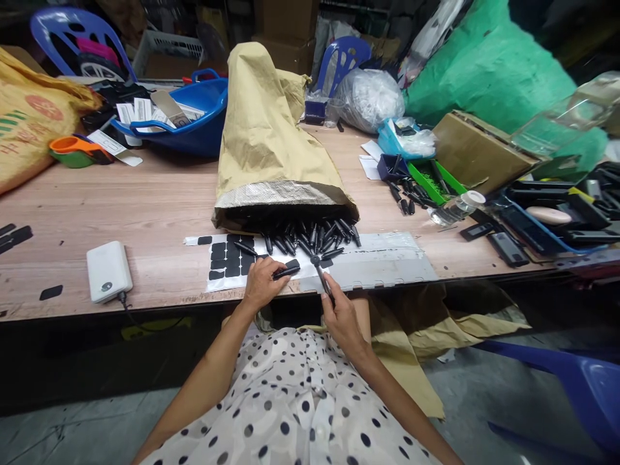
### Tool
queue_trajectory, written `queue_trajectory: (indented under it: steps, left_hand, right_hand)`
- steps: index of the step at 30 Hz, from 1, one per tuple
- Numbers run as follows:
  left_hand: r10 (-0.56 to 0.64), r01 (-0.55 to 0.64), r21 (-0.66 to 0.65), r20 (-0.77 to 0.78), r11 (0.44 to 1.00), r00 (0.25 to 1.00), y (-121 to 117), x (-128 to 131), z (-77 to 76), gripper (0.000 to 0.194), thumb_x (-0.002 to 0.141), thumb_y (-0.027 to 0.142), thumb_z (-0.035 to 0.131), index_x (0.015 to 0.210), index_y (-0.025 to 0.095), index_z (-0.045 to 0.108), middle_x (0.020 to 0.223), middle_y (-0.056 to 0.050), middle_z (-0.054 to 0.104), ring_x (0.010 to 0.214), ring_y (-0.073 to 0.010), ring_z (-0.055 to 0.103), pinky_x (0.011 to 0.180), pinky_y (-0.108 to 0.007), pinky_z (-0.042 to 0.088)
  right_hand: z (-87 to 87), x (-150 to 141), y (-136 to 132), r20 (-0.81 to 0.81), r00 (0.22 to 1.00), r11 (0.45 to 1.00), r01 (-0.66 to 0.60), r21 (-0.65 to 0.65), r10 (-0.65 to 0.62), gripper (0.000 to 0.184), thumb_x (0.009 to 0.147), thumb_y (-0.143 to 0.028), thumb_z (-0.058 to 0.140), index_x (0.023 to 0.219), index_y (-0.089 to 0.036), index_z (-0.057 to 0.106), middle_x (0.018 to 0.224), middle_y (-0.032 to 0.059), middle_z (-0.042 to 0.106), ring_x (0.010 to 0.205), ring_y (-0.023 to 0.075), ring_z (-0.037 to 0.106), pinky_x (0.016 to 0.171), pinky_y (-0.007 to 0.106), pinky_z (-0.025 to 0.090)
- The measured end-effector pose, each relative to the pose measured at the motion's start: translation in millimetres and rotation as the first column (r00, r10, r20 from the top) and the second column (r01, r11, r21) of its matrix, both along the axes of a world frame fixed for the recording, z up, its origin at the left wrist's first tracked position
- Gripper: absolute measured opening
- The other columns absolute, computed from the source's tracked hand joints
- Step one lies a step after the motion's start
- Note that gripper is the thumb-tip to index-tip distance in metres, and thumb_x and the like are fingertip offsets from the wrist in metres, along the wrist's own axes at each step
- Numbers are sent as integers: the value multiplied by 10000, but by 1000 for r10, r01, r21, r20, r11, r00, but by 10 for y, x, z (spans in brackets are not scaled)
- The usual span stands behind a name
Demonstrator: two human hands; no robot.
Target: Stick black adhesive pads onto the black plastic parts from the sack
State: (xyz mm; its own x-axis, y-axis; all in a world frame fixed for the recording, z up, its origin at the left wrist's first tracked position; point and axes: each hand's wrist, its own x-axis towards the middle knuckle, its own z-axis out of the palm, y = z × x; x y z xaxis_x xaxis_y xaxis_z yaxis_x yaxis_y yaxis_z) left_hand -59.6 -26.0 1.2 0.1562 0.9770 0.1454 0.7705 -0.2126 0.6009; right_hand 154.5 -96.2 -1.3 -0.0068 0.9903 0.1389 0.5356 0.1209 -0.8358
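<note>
A tan paper sack [271, 148] lies on the wooden table [159, 206], spilling several black pen-like sticks [310, 237] from its open mouth. In front lies a white sheet with black rectangular pads [227, 261]. My left hand [261, 284] rests at the table's front edge, fingers closed on one black stick [287, 272] beside the pads. My right hand [339, 313] pinches another black stick [320, 274] that points up toward the pile.
A white power bank [108, 271] with a cable sits front left. A blue basin [194, 119] with cards stands at the back left, a yellow bag [29, 116] far left. Trays of black parts [547, 216] and a cardboard box [475, 152] fill the right.
</note>
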Motion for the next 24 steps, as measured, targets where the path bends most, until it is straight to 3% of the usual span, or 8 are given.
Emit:
queue_trajectory:
  steps: [5,9,14,16,18,21,24]
  left_hand:
    - [-17,19,79,-20,997,1000,12,-7,-69,166,846,354,707,975,260,751,835,-23,657,828,-216,565,768,-339,434]
    - [-58,52,183,29,982,998,-16,-51,-57,188,909,366,639,994,226,730,872,-43,672,827,-209,595,757,-341,470]
    - [-341,297,256,147,920,928,-334,-12,-24,252,987,370,520,1054,206,700,896,-56,721,801,-185,663,740,-309,539]
    - [-430,400,199,143,895,891,-497,45,-73,270,997,373,496,1078,212,697,918,-52,744,798,-187,692,735,-302,556]
    - [-436,430,79,101,899,894,-614,95,-173,269,997,367,484,1069,222,698,914,-47,755,791,-206,711,698,-303,554]
    - [-357,348,-146,-39,926,933,-672,117,-372,194,957,322,542,991,225,707,822,-52,744,725,-240,715,608,-293,505]
    - [-343,283,-292,-181,914,922,-651,93,-493,87,873,265,654,916,231,721,723,-41,712,634,-234,689,555,-287,453]
  right_hand:
    - [-82,142,-2,55,995,995,82,-51,-79,504,978,-314,434,1459,-216,548,1419,70,631,1285,230,620,1075,383,529]
    - [-146,154,-10,86,992,994,94,-65,-88,522,981,-301,417,1489,-223,506,1281,72,717,1093,215,712,943,351,587]
    - [-247,135,-18,104,991,994,91,-52,-85,546,992,-295,393,1527,-198,450,1223,81,740,1017,208,734,881,324,596]
    - [-281,120,-17,109,989,994,100,-37,-95,546,996,-297,383,1529,-198,448,1288,89,711,1070,218,725,903,330,592]
    - [-303,102,-12,116,987,994,111,-20,-108,548,993,-294,380,1529,-200,451,1354,91,675,1147,231,701,936,337,584]
    - [-314,78,2,117,987,994,113,-8,-111,552,987,-280,378,1529,-203,451,1401,79,643,1221,234,666,977,340,572]
    - [-312,73,12,121,987,994,106,-1,-106,554,986,-267,373,1533,-209,445,1398,68,647,1215,228,671,982,340,574]
